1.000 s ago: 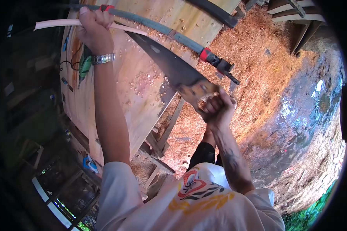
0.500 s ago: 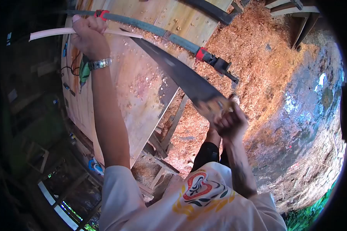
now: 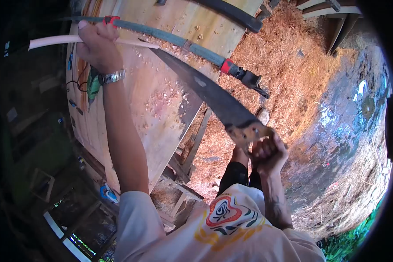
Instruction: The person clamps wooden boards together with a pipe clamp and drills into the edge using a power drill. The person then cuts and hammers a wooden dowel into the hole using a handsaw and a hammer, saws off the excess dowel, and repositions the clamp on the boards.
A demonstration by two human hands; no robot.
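Note:
My left hand (image 3: pixel 99 46), with a metal watch at the wrist, is closed around a thin, pale curved wooden strip (image 3: pixel 54 41) above the workbench. In my right hand (image 3: pixel 268 153) is the wooden handle of a handsaw (image 3: pixel 201 85). The saw's blade runs up and left, its narrow end at the strip's right part; whether the teeth touch it I cannot tell. Just beyond the strip lies a long bar clamp (image 3: pixel 161 36) with red fittings, close to my left hand.
Wood shavings lie on the workbench (image 3: pixel 135 105) and cover the ground (image 3: pixel 284 65). A green power tool (image 3: pixel 93 85) with a cord rests at the bench's left side. A dark curved piece (image 3: pixel 229 12) lies at the far edge. Curved wooden parts stand top right.
My right hand has moved down and right with the saw, drawing the blade back along the strip. My left hand keeps its hold on the strip, a little further left and lower in view.

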